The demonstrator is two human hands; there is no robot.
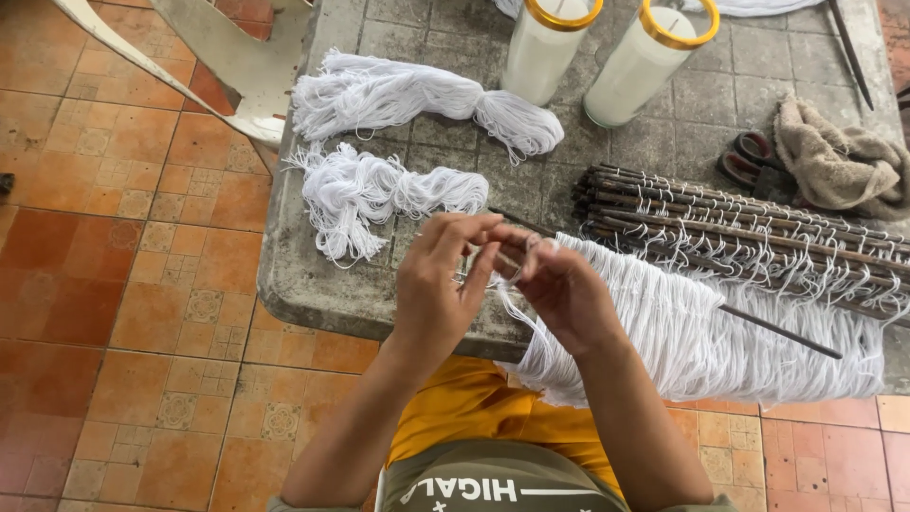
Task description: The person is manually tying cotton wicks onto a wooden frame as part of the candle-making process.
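Left hand [438,284] and right hand [559,289] meet at the table [313,284] edge — fingertips of both pinched together on a white string [507,275] at the thin dark rod [777,332]. Risk: slack grip lets the loop slide off, or neighbouring hanging strings [682,341] snag.

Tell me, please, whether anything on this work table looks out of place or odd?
Only one thing stands out: the white string skein draped on the dark rod hangs over the table edge. Nothing looks spilled or damaged.
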